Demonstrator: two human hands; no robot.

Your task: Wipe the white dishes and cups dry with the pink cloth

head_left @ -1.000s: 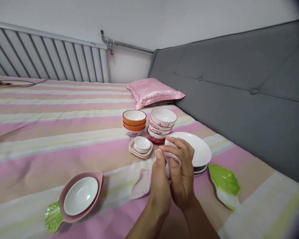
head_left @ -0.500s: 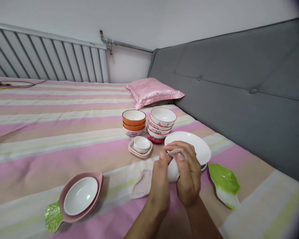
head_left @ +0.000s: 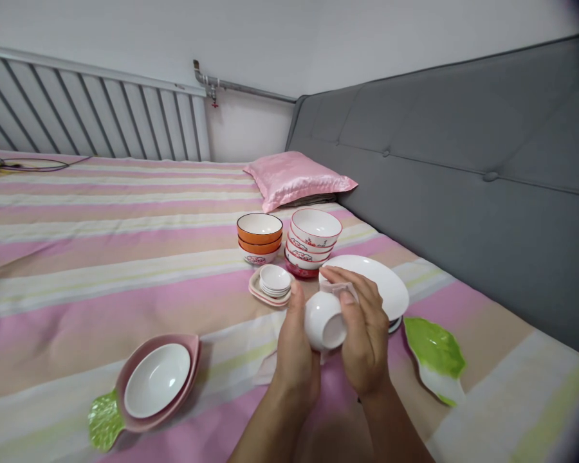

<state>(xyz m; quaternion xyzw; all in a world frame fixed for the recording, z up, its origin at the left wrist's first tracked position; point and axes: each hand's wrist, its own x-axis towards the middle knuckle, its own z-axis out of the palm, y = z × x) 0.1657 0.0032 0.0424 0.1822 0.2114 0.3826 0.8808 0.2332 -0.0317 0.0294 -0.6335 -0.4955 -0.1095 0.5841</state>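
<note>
In the middle of the head view, my left hand (head_left: pixel 293 366) is closed around the side of a small white bowl (head_left: pixel 318 316), tilted with its round foot toward me. My right hand (head_left: pixel 368 334) presses a pale pink cloth (head_left: pixel 342 289) against the bowl's far right side, thumb and fingers bent over it. Behind my left wrist shows a pale pink piece of cloth (head_left: pixel 266 370); whether it joins the one in my hand is hidden. Just beyond my right hand lies a white oval plate (head_left: pixel 388 286), partly covered by the fingers.
Beyond my hands stand stacked orange bowls (head_left: pixel 259 239) and red-rimmed bowls (head_left: pixel 316 238), with small white dishes (head_left: pixel 275 280) nearer. A radish-shaped dish (head_left: pixel 193 373) holding a white bowl (head_left: pixel 157 379) sits left; a green leaf dish (head_left: pixel 434 350) lies right, near the grey headboard (head_left: pixel 463 154).
The small white bowl has turned and come up into view between my hands, its foot now showing. My left hand has shifted slightly left, and more of the loose cloth is covered.
</note>
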